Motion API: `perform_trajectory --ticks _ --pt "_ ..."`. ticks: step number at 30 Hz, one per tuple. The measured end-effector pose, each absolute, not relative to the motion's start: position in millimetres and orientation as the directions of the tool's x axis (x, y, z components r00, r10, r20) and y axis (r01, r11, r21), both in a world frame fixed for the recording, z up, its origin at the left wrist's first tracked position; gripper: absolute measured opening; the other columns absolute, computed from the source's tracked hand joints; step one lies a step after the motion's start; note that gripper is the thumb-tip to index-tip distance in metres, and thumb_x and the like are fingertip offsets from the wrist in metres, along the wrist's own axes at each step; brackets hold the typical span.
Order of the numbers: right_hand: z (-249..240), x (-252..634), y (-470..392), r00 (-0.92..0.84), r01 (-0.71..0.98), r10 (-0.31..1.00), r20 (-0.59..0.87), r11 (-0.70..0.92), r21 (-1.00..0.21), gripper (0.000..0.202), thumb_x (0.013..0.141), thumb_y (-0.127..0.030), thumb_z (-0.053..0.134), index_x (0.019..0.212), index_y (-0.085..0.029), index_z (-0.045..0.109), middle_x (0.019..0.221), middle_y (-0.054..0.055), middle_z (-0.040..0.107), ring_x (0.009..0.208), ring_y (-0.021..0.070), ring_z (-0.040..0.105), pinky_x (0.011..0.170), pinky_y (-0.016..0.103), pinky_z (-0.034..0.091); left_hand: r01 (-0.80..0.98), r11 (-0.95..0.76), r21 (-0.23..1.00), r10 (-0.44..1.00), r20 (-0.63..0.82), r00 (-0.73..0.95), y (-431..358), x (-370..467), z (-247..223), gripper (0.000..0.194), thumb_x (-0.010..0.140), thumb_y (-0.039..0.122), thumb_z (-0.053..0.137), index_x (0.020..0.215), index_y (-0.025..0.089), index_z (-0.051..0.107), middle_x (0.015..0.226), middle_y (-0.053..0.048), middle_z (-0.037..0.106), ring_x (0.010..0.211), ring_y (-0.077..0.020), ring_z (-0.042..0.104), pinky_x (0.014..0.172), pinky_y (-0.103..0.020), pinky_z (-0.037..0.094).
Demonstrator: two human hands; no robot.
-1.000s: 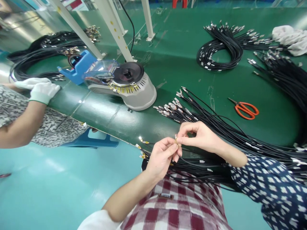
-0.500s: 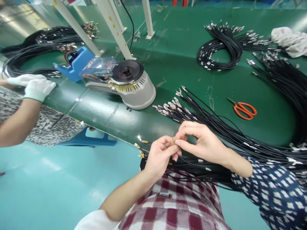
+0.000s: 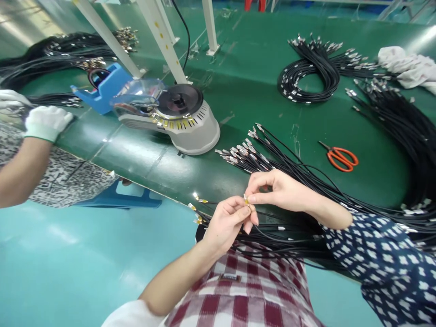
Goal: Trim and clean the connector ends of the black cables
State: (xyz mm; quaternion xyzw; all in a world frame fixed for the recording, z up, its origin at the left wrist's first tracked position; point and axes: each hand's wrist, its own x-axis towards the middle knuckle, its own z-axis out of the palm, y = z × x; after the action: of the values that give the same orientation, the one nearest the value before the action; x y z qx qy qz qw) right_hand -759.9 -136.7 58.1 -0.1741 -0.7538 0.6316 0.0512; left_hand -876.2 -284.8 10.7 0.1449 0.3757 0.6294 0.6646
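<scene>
1. Black cable [image 3: 246, 200], one of them, yellow-banded end poking up between the person's two hands, over the near edge of the worktop [image 3: 245, 72].
2. Left hand [image 3: 230, 222]: pinched closed on it just below the tip. Right hand [image 3: 272, 190]: thumb and finger nipped together on the yellow bit.
3. One pair of orange-handled scissors [image 3: 333, 151] lying past the loose cables [image 3: 303, 175], which I honestly can't count.
4. One grey round dispenser [image 3: 200, 136], one blue tape holder [image 3: 111, 86] next to it.
5. One coiled bundle [image 3: 323, 68], one white cloth [image 3: 408, 68].
</scene>
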Motion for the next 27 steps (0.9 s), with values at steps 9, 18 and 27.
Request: perform_trajectory --ticks 9,18,27 --pt "60 -736 -123 -0.755 0.358 0.654 0.048 0.472 -0.805 0.013 0.089 -0.030 0.064 0.093 -0.021 0.073 0.092 0.005 0.066 0.082 0.0175 0.061 0.075 0.031 0.049 -0.765 0.177 0.619 0.952 -0.306 -0.028 -285 -881 6 0.026 0.081 0.032 0.075 0.077 0.013 0.058 0.069 -0.005 0.069 0.049 -0.0090 0.057 0.051 -0.020 0.043" --pt "57 -724 -114 -0.696 0.623 0.715 0.065 0.646 -0.441 0.018 0.088 -0.037 0.064 0.087 -0.022 0.072 0.091 0.006 0.066 0.079 0.0204 0.063 0.072 0.035 0.047 -0.092 0.105 0.990 0.902 -0.134 -0.410 -306 -897 8 0.026 0.089 0.035 0.063 0.070 0.017 0.067 0.080 -0.009 0.071 0.072 -0.0192 0.061 0.069 -0.030 0.043" --pt "46 -742 -128 -0.718 0.648 0.685 0.125 0.723 -0.238 0.017 0.086 -0.031 0.064 0.074 -0.021 0.069 0.082 0.004 0.068 0.072 0.0200 0.061 0.065 0.034 0.038 0.402 0.117 0.908 0.889 0.085 -0.450 -311 -907 4 0.008 0.076 0.024 0.075 0.068 0.025 0.074 0.089 -0.006 0.070 0.097 -0.0269 0.053 0.099 -0.042 0.030"
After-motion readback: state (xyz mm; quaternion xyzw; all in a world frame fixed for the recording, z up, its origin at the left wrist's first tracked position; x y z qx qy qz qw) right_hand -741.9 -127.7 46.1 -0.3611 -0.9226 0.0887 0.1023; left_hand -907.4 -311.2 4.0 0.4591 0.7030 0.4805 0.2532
